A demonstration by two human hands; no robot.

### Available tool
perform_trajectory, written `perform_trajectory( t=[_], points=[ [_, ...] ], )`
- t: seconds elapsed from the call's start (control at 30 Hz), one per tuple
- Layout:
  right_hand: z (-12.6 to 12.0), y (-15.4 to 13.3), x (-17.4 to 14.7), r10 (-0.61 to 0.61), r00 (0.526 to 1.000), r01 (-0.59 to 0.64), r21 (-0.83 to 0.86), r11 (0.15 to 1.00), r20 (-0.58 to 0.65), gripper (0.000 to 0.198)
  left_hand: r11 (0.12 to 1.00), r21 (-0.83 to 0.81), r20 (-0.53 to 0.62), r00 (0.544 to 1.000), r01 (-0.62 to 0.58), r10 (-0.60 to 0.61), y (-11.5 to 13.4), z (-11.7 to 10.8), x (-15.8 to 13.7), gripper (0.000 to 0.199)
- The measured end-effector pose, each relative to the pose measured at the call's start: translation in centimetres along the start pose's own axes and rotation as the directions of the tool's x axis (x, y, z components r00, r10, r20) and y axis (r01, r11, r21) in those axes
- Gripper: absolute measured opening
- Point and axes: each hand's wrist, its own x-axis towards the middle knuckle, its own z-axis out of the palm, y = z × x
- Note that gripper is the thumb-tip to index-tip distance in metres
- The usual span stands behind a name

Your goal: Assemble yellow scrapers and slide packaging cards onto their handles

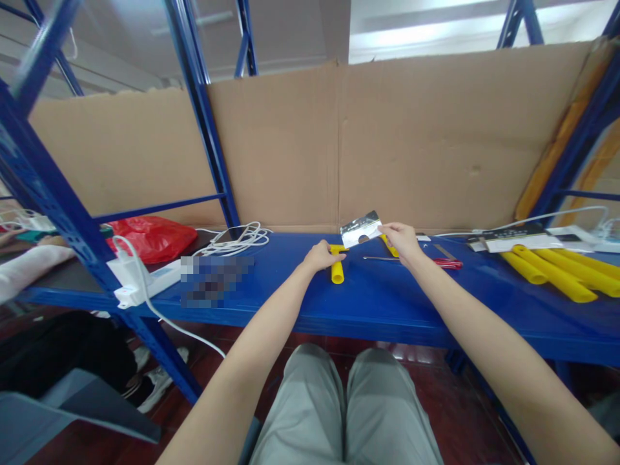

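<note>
Yellow tube (338,274) gripped by left hand (320,257); shiny card (361,230) pinched by right hand (401,237).
Tube is held at the blue table (368,300); grip force can't be told. Being round, it could be rolled away if the grip is eased. Card is held above the table by its right edge only, so could be bent or dropped if bumped. Screwdriver (448,263), crossed by the right forearm (484,332), could be shoved.

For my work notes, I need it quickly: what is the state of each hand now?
Left hand: on the yellow tube; how firmly it is closed cannot be told.
Right hand: closed, holding the shiny flat piece.
</note>
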Motion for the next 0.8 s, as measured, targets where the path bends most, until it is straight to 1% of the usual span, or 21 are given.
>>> perform_trajectory(
  t=[0.07,0.13,0.23,0.3,0.37,0.43,0.53,0.6,0.67,0.73,0.8],
  points=[
    [0.2,0.0,-0.2,0.008,0.999,-0.008,0.007,1.0,0.045,0.013,0.999,-0.055,0.019,1.0,0.001,0.0,0.1,-0.1,-0.1,0.049],
    [0.4,0.0,-0.3,0.004,0.998,-0.004,0.007,1.0,0.06,0.014,0.996,-0.087,0.022,1.0,0.009,-0.007,0.2,-0.1,-0.3,0.047],
    [0.4,-0.1,-0.4,-0.027,0.999,0.027,0.002,1.0,0.041,0.013,0.993,-0.103,0.02,0.999,0.052,-0.05,0.5,-0.2,-0.6,0.043],
    [0.4,-0.2,-0.3,-0.051,0.998,0.05,0.007,0.999,0.031,0.013,0.988,-0.133,0.008,0.997,0.075,-0.074,0.6,-0.2,-0.7,0.044],
    [0.2,-0.2,-0.3,-0.062,0.998,0.061,0.015,0.998,0.026,0.013,0.978,-0.19,0.01,0.996,0.09,-0.09,0.6,-0.2,-0.6,0.045],
    [0.2,-0.4,-0.3,-0.06,0.998,0.06,0.019,0.998,0.014,0.013,0.96,-0.256,0.037,0.993,0.114,-0.108,0.4,-0.1,-0.3,0.038],
    [0.2,-0.7,-0.5,-0.047,0.999,0.048,0.027,0.999,-0.01,0.01,0.908,-0.38,0.101,0.984,0.176,-0.148,0.0,0.1,0.3,0.023],
    [0.3,-0.9,-0.7,-0.043,0.999,0.043,0.031,0.999,-0.014,0.009,0.85,-0.477,0.153,0.974,0.223,-0.17,-0.1,0.2,0.7,0.023],
    [0.3,-1.2,-0.8,-0.037,0.999,0.037,0.034,0.999,-0.009,0.008,0.808,-0.535,0.175,0.968,0.247,-0.18,-0.2,0.2,0.9,0.025],
    [0.3,-1.3,-0.9,-0.019,1.0,0.02,0.047,0.999,-0.004,0.008,0.78,-0.578,0.146,0.971,0.239,-0.19,-0.1,0.2,1.0,0.03],
    [0.3,-1.5,-1.0,0.006,1.0,-0.006,0.081,0.997,0.0,0.009,0.759,-0.616,0.077,0.975,0.212,-0.21,0.0,0.0,1.0,0.036]
  ],
)
